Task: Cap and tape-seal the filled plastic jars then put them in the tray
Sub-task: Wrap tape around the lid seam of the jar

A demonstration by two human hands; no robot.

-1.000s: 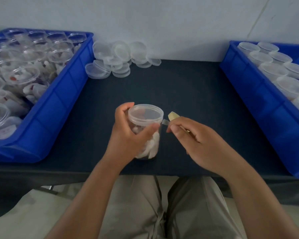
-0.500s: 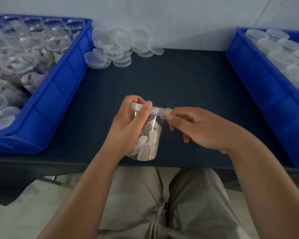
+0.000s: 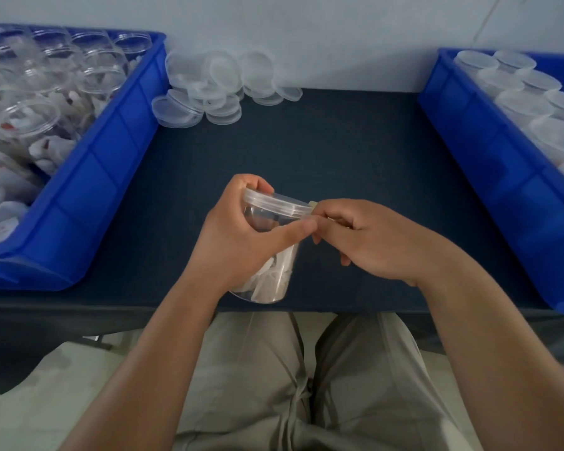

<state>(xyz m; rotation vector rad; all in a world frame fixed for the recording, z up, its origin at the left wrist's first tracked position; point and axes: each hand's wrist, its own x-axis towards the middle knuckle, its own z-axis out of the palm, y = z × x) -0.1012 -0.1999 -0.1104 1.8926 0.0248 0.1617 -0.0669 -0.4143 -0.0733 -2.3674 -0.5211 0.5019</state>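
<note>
Sealing: left hand (image 3: 238, 239) grips the capped clear plastic jar (image 3: 272, 275) — right hand (image 3: 372, 239) pinches pale tape (image 3: 313, 203) at its rim. Next, likely — wrap it round.

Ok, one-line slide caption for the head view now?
Left hand grips a capped jar while right hand pinches tape at its lid.

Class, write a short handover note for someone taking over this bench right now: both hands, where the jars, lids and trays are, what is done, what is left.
Left hand grips a filled jar, tilted, at the near edge of the table.
Right hand pinches the tape end at the rim of its lid.
Left tray: filled uncapped jars. Right tray: capped jars. Loose lids at the back.
Done: this jar capped.
Left: finish the tape seal, put it probably in the right tray, then do the remaining jars.
</note>
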